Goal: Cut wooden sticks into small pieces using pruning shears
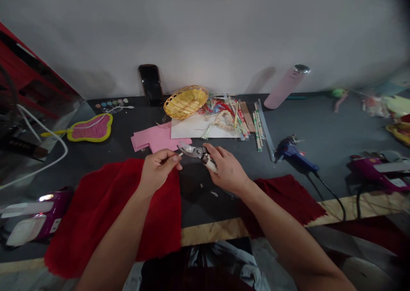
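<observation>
Evidently for steadiness, the left hand [157, 170] pinches a pale stick [180, 155] beside the parted blades [189, 149] of pruning shears [200, 151], whose white handle [210, 164] the right hand [229, 170] encircles above the tabletop [198, 208].

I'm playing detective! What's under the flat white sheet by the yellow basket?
Pink paper pokes out past the left and near edges of the white sheet, so it seems partly underneath. Anything else under there is covered, so I can't see it.
</observation>
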A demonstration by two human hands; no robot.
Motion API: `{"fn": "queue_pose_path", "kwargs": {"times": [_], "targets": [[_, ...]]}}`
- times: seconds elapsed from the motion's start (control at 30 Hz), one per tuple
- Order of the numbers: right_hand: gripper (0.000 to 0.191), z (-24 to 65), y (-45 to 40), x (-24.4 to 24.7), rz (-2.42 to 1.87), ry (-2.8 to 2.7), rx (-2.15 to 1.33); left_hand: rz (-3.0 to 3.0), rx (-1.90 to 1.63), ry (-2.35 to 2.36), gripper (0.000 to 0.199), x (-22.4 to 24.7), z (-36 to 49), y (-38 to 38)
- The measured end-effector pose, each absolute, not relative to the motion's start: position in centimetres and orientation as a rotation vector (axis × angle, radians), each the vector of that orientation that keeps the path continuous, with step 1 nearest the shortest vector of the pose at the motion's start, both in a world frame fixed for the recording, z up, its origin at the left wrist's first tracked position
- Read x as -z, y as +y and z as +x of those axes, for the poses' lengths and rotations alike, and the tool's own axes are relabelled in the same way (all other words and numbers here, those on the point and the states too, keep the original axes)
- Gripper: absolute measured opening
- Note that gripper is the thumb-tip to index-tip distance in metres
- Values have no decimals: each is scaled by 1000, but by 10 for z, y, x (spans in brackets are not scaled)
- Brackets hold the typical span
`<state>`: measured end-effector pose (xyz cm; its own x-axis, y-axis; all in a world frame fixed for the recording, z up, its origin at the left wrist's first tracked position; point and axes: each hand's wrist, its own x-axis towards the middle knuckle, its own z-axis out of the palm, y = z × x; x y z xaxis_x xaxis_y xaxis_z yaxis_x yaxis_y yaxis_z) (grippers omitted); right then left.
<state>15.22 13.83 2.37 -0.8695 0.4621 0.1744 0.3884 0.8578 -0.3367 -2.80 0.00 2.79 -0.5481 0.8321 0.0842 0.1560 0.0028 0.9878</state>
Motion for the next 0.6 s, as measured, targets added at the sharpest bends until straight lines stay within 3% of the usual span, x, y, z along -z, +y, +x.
{"fn": "queue_pose_path", "kwargs": {"times": [0.33, 0.6], "targets": [[62, 151, 141, -21, -716, -2791, -351, 1034, -1575, 1894, 15, -30, -21, 4], [65, 153, 145, -19, -600, -2812, -458, 1029, -1502, 1674, 17, -32, -27, -1]]}}
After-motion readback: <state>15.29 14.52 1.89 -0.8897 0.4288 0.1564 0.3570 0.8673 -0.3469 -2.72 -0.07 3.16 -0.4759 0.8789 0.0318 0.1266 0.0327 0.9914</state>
